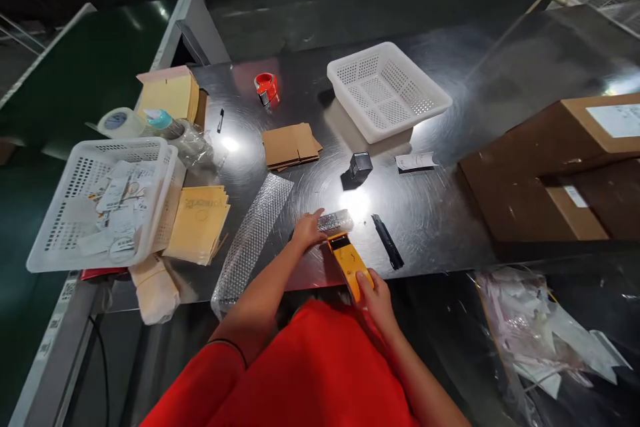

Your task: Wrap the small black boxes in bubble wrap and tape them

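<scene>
With my left hand (308,231) closed on its left end, a small bubble-wrapped packet (336,221) lies near the front of the metal table. Wrapped in my right hand (376,297) is a yellow handheld device (349,264) with a black window at its far end. That end points at the packet and is close against it; I cannot tell if they touch. To the right is a black utility knife (387,241). A small black box (361,165) stands beyond the packet. Left of my forearm stretches a strip of bubble wrap (254,240).
White baskets stand at the back (390,90) and, full of paper slips, at left (55,227). Flat cardboard pieces (291,145), a red tape dispenser (267,89), a paper slip (415,161) and yellow envelopes (197,220) lie around. A large carton (520,180) occupies the right.
</scene>
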The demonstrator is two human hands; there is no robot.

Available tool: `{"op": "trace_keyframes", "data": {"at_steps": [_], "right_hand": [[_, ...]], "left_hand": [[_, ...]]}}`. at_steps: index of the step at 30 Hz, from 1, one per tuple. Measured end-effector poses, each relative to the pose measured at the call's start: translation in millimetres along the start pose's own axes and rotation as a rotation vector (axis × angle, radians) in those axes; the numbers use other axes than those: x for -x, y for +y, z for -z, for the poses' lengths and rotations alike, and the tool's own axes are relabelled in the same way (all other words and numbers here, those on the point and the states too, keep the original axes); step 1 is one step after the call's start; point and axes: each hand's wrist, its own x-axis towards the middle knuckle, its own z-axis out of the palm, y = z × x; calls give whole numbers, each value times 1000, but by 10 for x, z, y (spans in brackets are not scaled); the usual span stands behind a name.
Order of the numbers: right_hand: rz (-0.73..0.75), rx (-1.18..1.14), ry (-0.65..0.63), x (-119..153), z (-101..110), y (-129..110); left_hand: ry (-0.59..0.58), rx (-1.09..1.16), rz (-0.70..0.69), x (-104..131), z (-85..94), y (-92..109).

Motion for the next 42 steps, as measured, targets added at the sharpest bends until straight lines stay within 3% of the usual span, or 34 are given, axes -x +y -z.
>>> {"op": "trace_keyframes", "data": {"at_steps": [3,6,10,13,17,24,29,34,38,42], "right_hand": [[29,5,-1,-265,-121,-156],[36,27,38,-490,-292,-348],[34,77,62,-739,-473,-603],[22,104,71,-831,-487,-701],[22,73,35,-671,-397,-601],[-5,-19,-7,-164,-215,-208],[-47,-22,17,-328,-316,-112],[-74,44,68,-504,-335,-131],[-89,100,87,-533,-282,-195],[-117,180,115,-504,-205,-264]], "left_hand": [[-72,-13,-33,-180,147,-80],[-70,-47,-80,-281,256,-135],[-29,-77,-151,-282,279,-134],[1,-92,-169,-273,245,-106],[35,-114,-168,-265,208,-90],[-20,-157,-157,-223,236,-73],[-114,-195,-148,-229,316,56],[-219,-157,-40,-513,345,145],[-254,-2,88,-710,315,132],[-307,237,139,-663,260,103]]}}
